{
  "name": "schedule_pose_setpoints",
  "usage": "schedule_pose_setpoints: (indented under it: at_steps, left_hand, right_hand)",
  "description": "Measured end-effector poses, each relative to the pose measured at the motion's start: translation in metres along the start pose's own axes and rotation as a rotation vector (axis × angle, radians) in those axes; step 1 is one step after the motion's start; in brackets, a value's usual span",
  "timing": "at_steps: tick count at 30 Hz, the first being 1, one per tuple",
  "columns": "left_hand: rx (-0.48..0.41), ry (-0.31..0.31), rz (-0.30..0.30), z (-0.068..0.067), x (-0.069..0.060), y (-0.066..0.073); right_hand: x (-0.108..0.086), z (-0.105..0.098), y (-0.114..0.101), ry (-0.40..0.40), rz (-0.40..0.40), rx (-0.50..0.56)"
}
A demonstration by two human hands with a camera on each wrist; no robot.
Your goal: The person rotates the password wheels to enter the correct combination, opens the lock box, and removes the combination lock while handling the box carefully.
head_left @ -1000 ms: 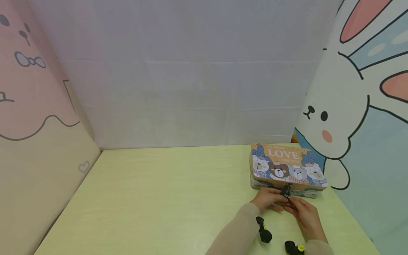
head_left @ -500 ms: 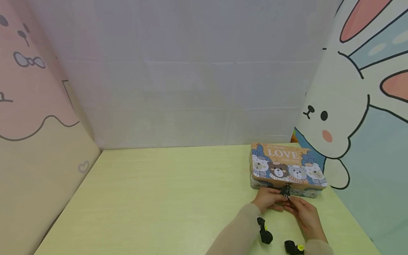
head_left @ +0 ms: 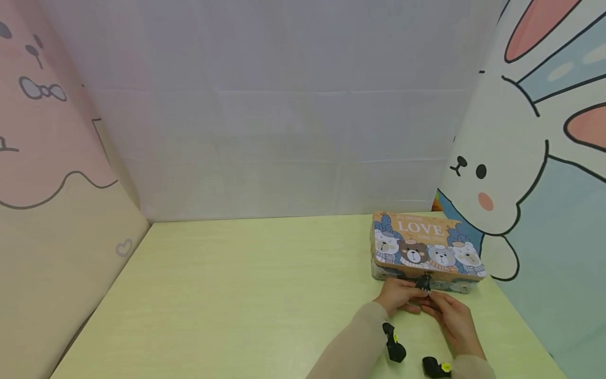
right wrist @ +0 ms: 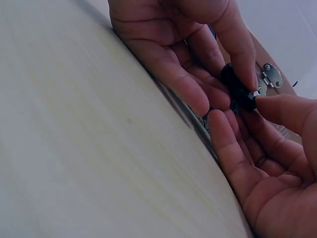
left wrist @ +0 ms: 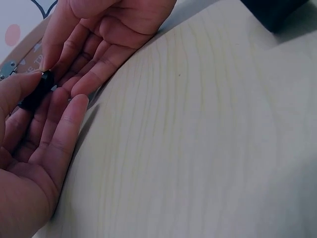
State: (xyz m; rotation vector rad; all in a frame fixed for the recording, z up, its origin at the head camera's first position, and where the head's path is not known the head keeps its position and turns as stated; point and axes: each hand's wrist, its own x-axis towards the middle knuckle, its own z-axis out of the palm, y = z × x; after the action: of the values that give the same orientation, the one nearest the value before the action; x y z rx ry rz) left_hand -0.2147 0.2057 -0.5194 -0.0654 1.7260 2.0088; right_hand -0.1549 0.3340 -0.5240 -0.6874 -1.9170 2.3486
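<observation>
A tin box (head_left: 412,229) with bears and the word LOVE on its lid sits shut at the table's back right. At its front, by the metal latch (right wrist: 271,75), is a small black padlock (head_left: 423,283) with pale marks along its lower end. My left hand (head_left: 397,297) pinches the padlock from the left. The thumb and index finger of my right hand (head_left: 455,320) pinch its near end, where a shiny bit shows in the right wrist view. The other fingers of both hands curl loosely underneath. The fingers hide much of the padlock (left wrist: 35,94).
The pale wood-grain table (head_left: 227,295) stretches out to the left. A white wall panel (head_left: 284,131) stands behind, and a rabbit-print panel (head_left: 539,210) rises close to the box's right side. Black wrist devices (head_left: 394,345) sit by both sleeves.
Both hands stay at the padlock with almost no movement. The left wrist device has shifted very slightly to the right and down. The box has stayed in place.
</observation>
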Motion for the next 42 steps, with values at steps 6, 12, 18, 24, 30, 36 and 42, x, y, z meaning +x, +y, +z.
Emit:
schedule_pose_setpoints:
  at_steps: [6, 12, 18, 24, 30, 36, 42]
  left_hand:
    - [0.006, -0.002, 0.003, 0.0001, -0.0006, -0.0002]
    - [0.004, 0.006, 0.003, 0.0006, -0.0002, -0.0007]
    - [0.011, 0.014, -0.004, 0.0012, 0.0009, -0.0010]
    - [0.005, 0.019, -0.001, 0.0019, -0.0001, -0.0002]
    - [0.007, 0.021, -0.002, 0.0014, -0.0016, 0.0012]
    - [-0.018, -0.008, 0.007, -0.0009, -0.0009, 0.0000]
    - [-0.052, -0.044, 0.008, -0.0021, 0.0053, -0.0062]
  right_hand:
    - [-0.0003, 0.0007, 0.0000, 0.000, -0.007, 0.006]
    - [-0.0005, 0.0006, -0.0004, -0.005, -0.006, 0.009]
    - [-0.0012, 0.0010, -0.0001, 0.000, -0.007, 0.009]
    - [-0.0020, 0.0011, 0.0000, -0.004, -0.009, 0.019]
    - [-0.0024, 0.0014, -0.0006, -0.009, -0.009, 0.029]
    - [-0.0019, 0.0017, -0.0004, -0.002, -0.015, 0.033]
    - [-0.0003, 0.0010, -0.0001, -0.003, -0.011, 0.045]
